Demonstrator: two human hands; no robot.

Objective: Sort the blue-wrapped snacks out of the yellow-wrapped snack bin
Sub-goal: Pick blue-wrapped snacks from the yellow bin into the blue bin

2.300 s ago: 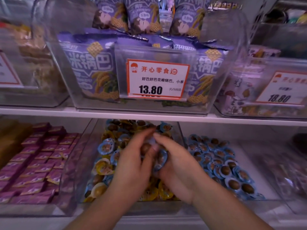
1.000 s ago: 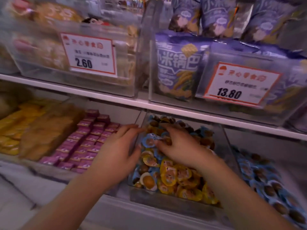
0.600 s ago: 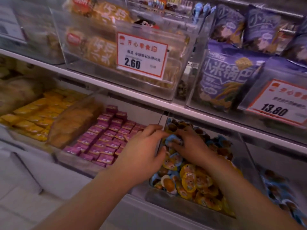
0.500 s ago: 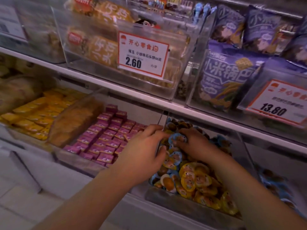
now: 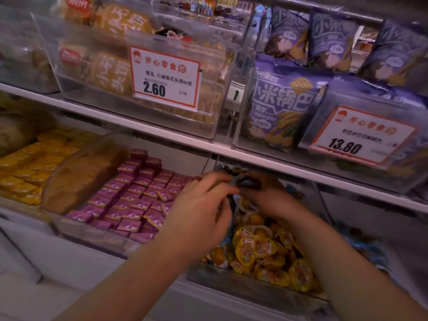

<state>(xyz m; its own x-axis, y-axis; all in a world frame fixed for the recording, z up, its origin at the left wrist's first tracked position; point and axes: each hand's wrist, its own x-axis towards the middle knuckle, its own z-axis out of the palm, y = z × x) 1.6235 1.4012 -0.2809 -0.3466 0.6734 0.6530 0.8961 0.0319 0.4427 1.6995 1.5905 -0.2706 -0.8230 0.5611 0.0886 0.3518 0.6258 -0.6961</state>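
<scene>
Shelves first, from the left: yellow packets, then purple packets, then the yellow-wrapped snack bin I am working in. My left hand curls at the bin's back; what it grips, if anything, I cannot tell through the blur. My right hand pinches a blue-wrapped snack there. I judge I am mid-pick; next it must travel right to the blue snacks.

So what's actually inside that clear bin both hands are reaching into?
The clear bin holds mostly yellow-wrapped snacks, with blue-wrapped snacks near the back. The left hand and right hand cover the middle.
</scene>
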